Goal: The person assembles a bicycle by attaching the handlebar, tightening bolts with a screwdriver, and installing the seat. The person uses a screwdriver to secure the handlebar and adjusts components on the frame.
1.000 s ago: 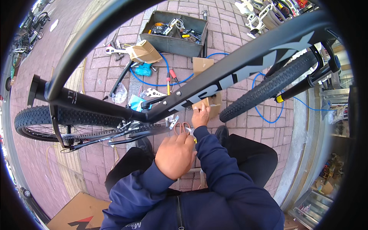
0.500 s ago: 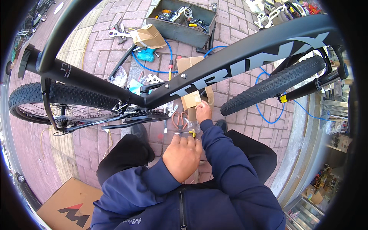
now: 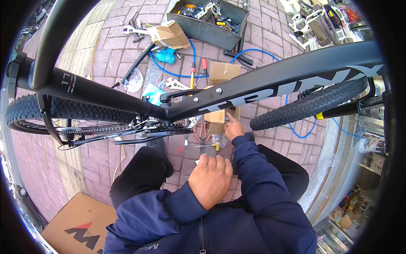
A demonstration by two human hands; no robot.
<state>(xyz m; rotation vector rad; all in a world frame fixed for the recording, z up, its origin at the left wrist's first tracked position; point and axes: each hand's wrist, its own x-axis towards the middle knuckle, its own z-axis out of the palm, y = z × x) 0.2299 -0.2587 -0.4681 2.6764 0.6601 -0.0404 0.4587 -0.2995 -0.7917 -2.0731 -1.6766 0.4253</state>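
Note:
My right hand [image 3: 234, 129] is at the small open cardboard box [image 3: 217, 116] under the bicycle frame's down tube [image 3: 270, 83]. Its index finger is stretched out against the box's edge, and the other fingers are partly hidden. My left hand [image 3: 209, 181] hovers in front of my jacket, back up, with fingers curled. A small white bit shows by its index finger; what the fingers hold is hidden. Between my feet lie scissors [image 3: 202, 132] with reddish handles, a yellow-handled hex key [image 3: 216, 147] and a clear plastic bag [image 3: 218, 140].
Bicycle wheels stand at left [image 3: 84, 106] and right [image 3: 308, 103]. Beyond the frame are a metal toolbox [image 3: 207, 29], a teal power tool [image 3: 165, 55], a blue hose [image 3: 253, 50], a screwdriver [image 3: 192, 76] and wrenches. A large cardboard carton [image 3: 80, 216] lies at lower left.
My right hand has gone from gripping near the box's flap to stretching its index finger at the box's edge. The left stays curled. The whole view has shifted slightly.

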